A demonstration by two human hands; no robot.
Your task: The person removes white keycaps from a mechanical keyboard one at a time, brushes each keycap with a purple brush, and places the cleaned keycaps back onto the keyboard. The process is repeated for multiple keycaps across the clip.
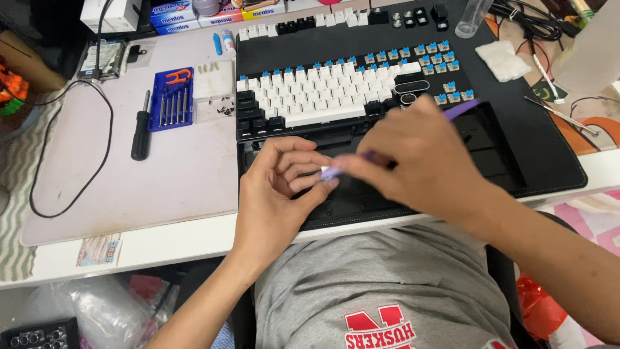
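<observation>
A mechanical keyboard (310,97) with white and black keycaps and bare blue switches lies on a black mat (516,123). My left hand (278,187) hovers over the near part of the black case (497,161) and pinches a small keyboard part between its fingertips. My right hand (413,155) grips a thin purple brush (468,108). The brush's light tip (329,171) touches the small part. What kind of part it is cannot be made out.
A blue tray of small screwdrivers (171,100) and a black-handled screwdriver (140,132) lie on the grey desk mat (129,187) at left. Loose keycaps (310,22) line the far edge. A white cloth (502,60), a clear tube (470,18), tweezers (562,116) and cables (64,161) lie about.
</observation>
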